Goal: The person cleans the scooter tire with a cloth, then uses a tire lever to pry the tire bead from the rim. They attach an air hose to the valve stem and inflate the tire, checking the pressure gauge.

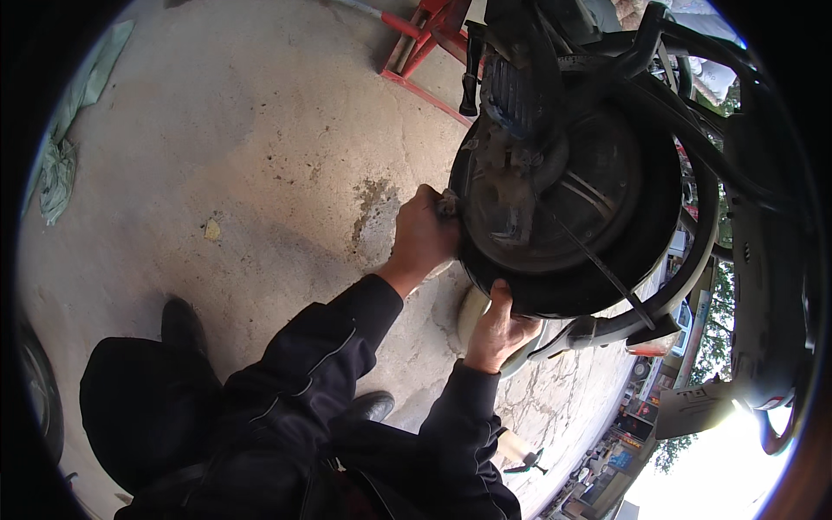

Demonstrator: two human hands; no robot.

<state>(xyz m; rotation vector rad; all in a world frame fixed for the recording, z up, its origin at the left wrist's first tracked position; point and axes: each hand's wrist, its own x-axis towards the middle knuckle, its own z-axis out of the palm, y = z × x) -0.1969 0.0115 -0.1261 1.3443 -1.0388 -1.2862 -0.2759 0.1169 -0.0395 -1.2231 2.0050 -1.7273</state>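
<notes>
black rubber tyre [598,286] gripped by two hands [459,286].

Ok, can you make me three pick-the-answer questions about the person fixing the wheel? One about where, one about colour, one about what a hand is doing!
1. Where is the left hand?
A. at the left edge of the wheel
B. on the floor
C. on the shoe

2. What colour is the metal frame at the top?
A. blue
B. red
C. yellow

3. What is the right hand doing?
A. hanging free
B. holding a rag
C. gripping the tyre from below

Answers:
1. A, its fingers press against the wheel's left rim.
2. B, the frame lying on the concrete floor is red.
3. C, its fingers curl around the bottom of the tyre.
</notes>
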